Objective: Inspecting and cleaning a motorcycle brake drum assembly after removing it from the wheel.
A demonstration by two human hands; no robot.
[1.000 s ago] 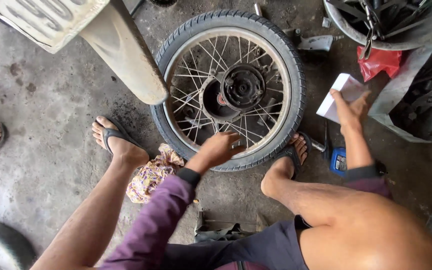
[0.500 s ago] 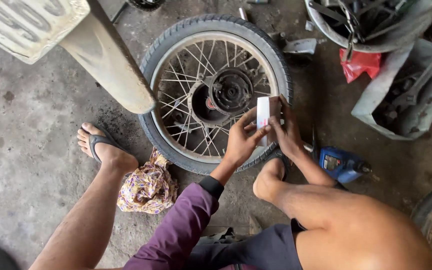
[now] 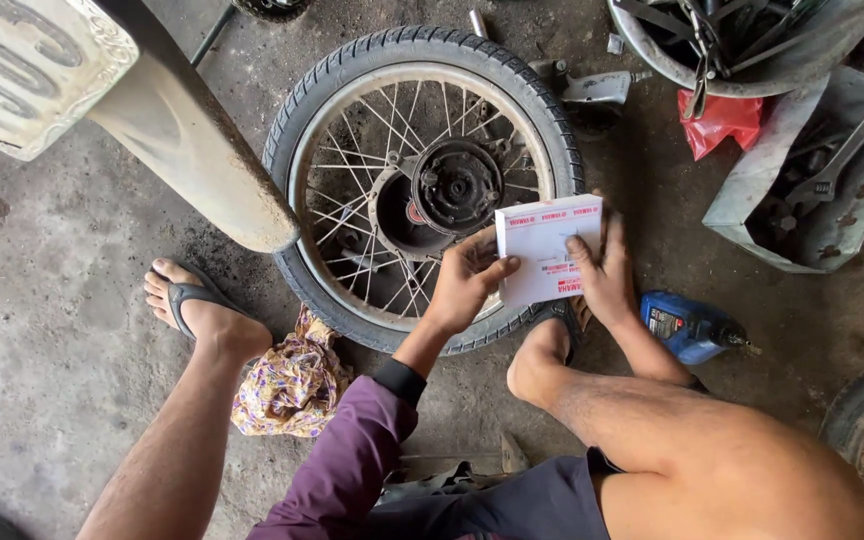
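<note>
White cardboard, a small flat box (image 3: 547, 250) with red printing, is sitting between both hands above the near rim of a spoked motorcycle wheel (image 3: 422, 185) that is lying flat on the concrete floor (image 3: 52, 330). The left hand (image 3: 467, 285) is pinching the box's left edge, its grip closed on the card with the thumb on top. The right hand (image 3: 604, 270) is gripping the right side, fingers spread over the face. A patterned rag (image 3: 292, 380) is lying just beside the tyre, near the left foot in a flip-flop (image 3: 192, 305). A blue bottle (image 3: 687, 325) is resting on the floor close to the right wrist. A red plastic bag (image 3: 720, 120) and grey metal parts (image 3: 812, 190) are lying well apart to the right.
</note>
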